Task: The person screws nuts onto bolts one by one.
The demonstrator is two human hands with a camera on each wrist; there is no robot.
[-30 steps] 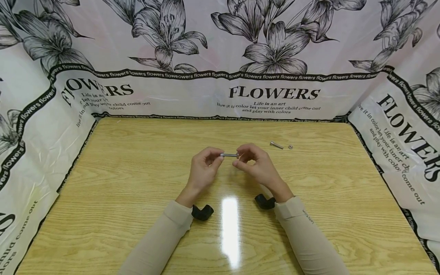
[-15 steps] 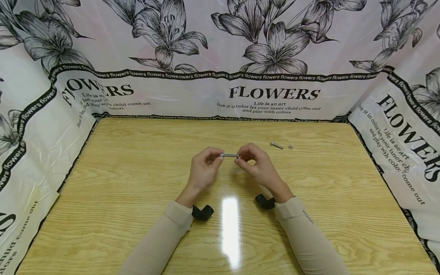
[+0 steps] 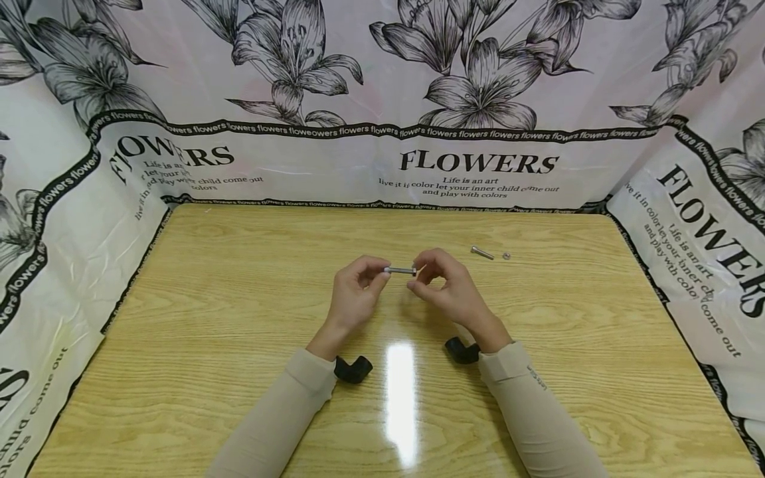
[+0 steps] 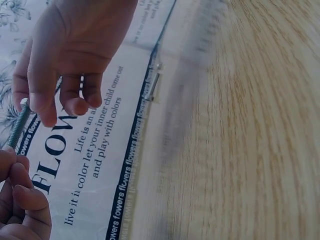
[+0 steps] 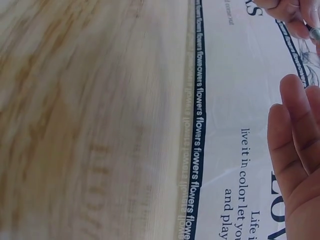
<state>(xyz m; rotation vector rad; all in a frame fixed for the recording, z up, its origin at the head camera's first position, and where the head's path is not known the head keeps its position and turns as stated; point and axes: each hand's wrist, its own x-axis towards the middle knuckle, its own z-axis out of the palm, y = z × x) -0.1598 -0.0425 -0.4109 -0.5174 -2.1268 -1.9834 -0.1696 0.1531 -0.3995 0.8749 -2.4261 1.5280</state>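
A silver bolt (image 3: 402,270) is held level between the two hands in the head view. My left hand (image 3: 352,292) pinches its left end with thumb and forefinger, covering part of that end. At the right end sits a small nut (image 3: 414,271), with the curled forefinger and thumb of my right hand (image 3: 445,282) around it. In the left wrist view the bolt's thread (image 4: 19,125) shows between the hands. The right wrist view catches the left fingers (image 5: 300,25) at the bolt and outer fingers of the right hand (image 5: 305,165) held loosely extended.
On the wooden table (image 3: 239,299), beyond the right hand, lie a second bolt (image 3: 482,252) and a loose nut (image 3: 507,255). Black devices (image 3: 354,370) are worn at both wrists. A flower-printed cloth (image 3: 370,166) encloses the back and sides.
The right thumb and forefinger close in at the nut, then part slightly again as they move at the bolt's end. The left hand keeps its place on the bolt.
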